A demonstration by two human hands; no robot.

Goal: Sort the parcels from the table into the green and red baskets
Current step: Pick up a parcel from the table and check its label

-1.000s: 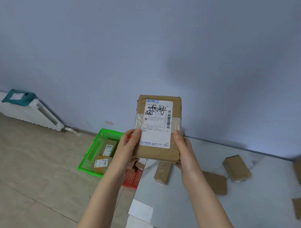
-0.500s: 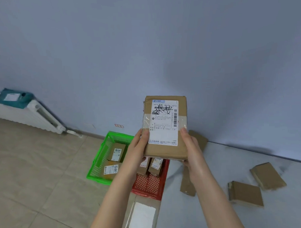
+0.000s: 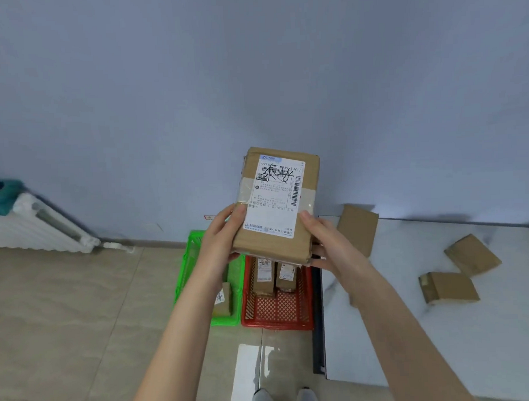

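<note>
Shoes: two grey shoes (image 3: 264, 399) at the bottom edge, standing on the tiled floor (image 3: 66, 312).
White sheet: a pale sheet (image 3: 248, 372) lies flat on the floor just ahead of the shoes.
Left hand: the left hand (image 3: 225, 240) grips the lower left edge of the held parcel, thumb on its front face and fingers curled behind.
Right hand: the right hand (image 3: 327, 243) grips the lower right corner, thumb on the front and fingertips showing under the bottom edge.
Held parcel: the held parcel (image 3: 309, 174) is a brown box standing upright between the two hands. Most of it rises above the grip, and its white shipping label (image 3: 273, 200) faces the camera. It is in the air above the baskets.
Red basket: the red basket (image 3: 276, 323) is on the floor against the table's edge, with two labelled parcels (image 3: 264, 275) inside.
Green basket: the green basket (image 3: 193, 262) touches the red one's left side and has one parcel (image 3: 224, 299) inside.
Table: the white table (image 3: 411, 330) is on the right, with three brown table parcels (image 3: 447, 287) lying label-down.
Radiator: a white radiator (image 3: 33, 229) stands at far left along the blue wall (image 3: 253, 80).
</note>
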